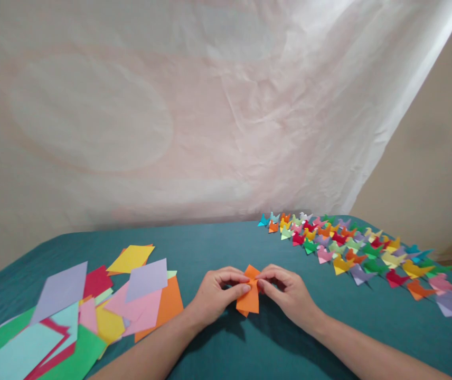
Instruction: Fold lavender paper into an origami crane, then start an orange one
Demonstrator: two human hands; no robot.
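Observation:
A small, partly folded orange paper [248, 298] is held just above the teal cloth near the table's front middle. My left hand [215, 294] pinches its left side with curled fingers and thumb. My right hand [287, 291] pinches its right side the same way, fingertips meeting at the paper's middle fold. Both forearms reach in from the bottom edge.
A loose pile of flat coloured paper sheets [91, 306] lies at the left. Several rows of small folded paper figures [363, 250] stretch along the right. The teal tablecloth [210, 243] covers the table; a wrinkled pale sheet [194, 111] hangs behind.

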